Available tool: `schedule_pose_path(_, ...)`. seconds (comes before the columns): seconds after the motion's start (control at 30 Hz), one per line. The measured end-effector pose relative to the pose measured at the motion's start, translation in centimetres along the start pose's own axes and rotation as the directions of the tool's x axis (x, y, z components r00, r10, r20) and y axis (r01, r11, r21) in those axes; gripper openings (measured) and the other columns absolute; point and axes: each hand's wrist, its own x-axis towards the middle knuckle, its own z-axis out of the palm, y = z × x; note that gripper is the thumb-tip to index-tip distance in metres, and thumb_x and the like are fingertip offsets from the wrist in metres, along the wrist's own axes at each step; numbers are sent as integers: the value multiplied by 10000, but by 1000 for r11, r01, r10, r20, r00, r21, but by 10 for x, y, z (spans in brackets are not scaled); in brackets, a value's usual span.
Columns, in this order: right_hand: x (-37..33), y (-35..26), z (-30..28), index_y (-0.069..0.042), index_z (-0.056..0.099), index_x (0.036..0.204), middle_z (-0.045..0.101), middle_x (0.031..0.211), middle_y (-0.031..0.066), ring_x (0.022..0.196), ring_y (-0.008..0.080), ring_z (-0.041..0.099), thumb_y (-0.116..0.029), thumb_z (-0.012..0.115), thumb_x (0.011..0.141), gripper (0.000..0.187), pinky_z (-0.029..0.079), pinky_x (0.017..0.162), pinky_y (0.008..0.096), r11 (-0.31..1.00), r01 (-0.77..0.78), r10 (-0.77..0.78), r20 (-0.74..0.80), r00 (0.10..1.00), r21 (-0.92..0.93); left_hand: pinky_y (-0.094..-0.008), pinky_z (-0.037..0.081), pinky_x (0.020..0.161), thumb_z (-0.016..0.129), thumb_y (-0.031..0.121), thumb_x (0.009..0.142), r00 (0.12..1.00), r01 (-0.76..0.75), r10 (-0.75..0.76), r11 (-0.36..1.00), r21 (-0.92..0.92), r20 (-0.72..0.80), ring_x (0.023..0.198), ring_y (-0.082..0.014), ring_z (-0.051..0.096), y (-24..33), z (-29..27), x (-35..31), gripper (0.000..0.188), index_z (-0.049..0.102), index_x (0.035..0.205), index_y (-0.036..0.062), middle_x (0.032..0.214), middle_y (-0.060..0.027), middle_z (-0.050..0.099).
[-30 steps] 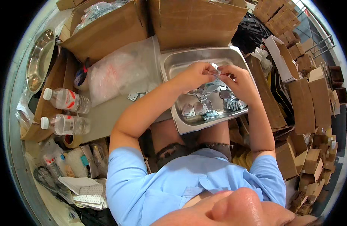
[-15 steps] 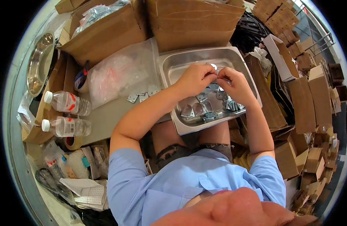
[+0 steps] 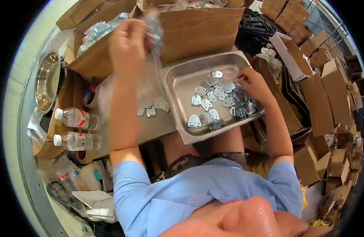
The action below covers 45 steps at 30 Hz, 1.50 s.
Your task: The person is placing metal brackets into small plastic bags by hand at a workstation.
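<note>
My left hand [image 3: 128, 45] is raised over the front wall of the boxes, blurred by motion. Its fingers grip a small clear plastic bag [image 3: 154, 31] with grey metal pieces inside. My right hand [image 3: 253, 83] is at the right side of a shallow steel tray [image 3: 174, 114], its fingers closed on a thin clear bag [image 3: 228, 76] with a reddish strip. In the tray lie several silvery metal hinge plates [image 3: 206, 104], rounded at one end, heaped most densely below my right hand. A few more plates [image 3: 151, 111] rest on the table left of the tray.
A large clear bag [image 3: 107, 96] lies left of the tray, beside two water bottles [image 3: 82, 118]. Behind stand cardboard boxes [image 3: 197, 35] with filled bags in them. A round steel bowl [image 3: 47, 81] is far left. Cardboard boxes [image 3: 324, 108] crowd the right.
My left hand has left the tray and swung up and left to the boxes with a filled bag. My right hand has shifted slightly right, uncovering the plates in the tray.
</note>
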Motion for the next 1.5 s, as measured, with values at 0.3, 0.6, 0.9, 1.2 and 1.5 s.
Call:
schedule_pose_path(0.3, 12, 14, 22, -59, 643, 800, 636, 921, 107, 907, 335, 567, -128, 596, 781, 86, 456, 800, 427, 868, 181, -153, 98, 983, -463, -318, 477, 710, 646, 216, 813, 890, -365, 453, 783, 504, -58, 793, -182, 605, -14, -6, 49, 218, 618, 944, 45, 867, -83, 644)
schedule_pose_path(0.6, 12, -25, 18, -33, 552, 891, 624, 769, 154, 726, 358, 601, -114, 578, 828, 106, 456, 631, 424, 953, 258, -272, -72, 960, -161, -312, 506, 716, 660, 147, 792, 746, -451, 257, 874, 182, 615, 807, -222, 645, -67, 98, -82, 327, 579, 1079, 12, 1001, -136, 644)
schedule_pose_path(0.9, 52, -41, 10, -7, 569, 934, 583, 728, 69, 642, 113, 529, -57, 653, 791, 173, 442, 602, 259, 965, 249, -250, -6, 968, 86, -261, 470, 676, 634, 100, 819, 749, 240, -272, 961, 136, 604, 719, -132, 566, -91, 87, -79, 151, 576, 920, 4, 805, -30, 611)
schedule_pose_path(1.2, 53, -33, 36, -14, 560, 995, 589, 752, 49, 688, 86, 526, -71, 554, 875, 133, 430, 604, 241, 837, 98, -75, -64, 995, 538, -250, 470, 729, 632, 137, 852, 708, 544, -362, 827, -141, 606, 841, -101, 564, -86, 87, -79, 178, 575, 983, 30, 935, -40, 601)
schedule_pose_path(1.5, 56, -22, 40, -19, 553, 1004, 601, 735, 66, 631, 114, 539, -77, 573, 860, 157, 439, 588, 252, 889, 88, -57, -83, 995, 450, -209, 439, 656, 607, 96, 869, 844, 497, -385, 822, -278, 372, 742, -76, 555, -95, 87, -75, 107, 627, 931, 12, 827, -20, 625)
